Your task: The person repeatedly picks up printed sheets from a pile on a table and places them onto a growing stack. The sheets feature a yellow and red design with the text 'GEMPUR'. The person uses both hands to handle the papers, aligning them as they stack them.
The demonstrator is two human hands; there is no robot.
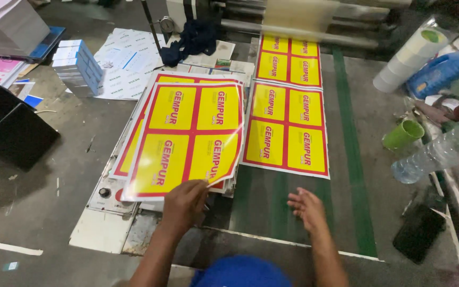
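The left hand (184, 204) pinched the near edge of the top shiny sheet (187, 139) on the stack (128, 154) by the belt's (272, 202) left edge, w/ the right hand (306, 208) free, fingers loosely spread; best to lift slow & flat, no bending.

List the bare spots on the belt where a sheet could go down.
Free: the belt between the right hand and the nearest laid sheet; also the strip right of the green stripe. Crowded: the stack under the left hand, and the right edge with bottle and cup.
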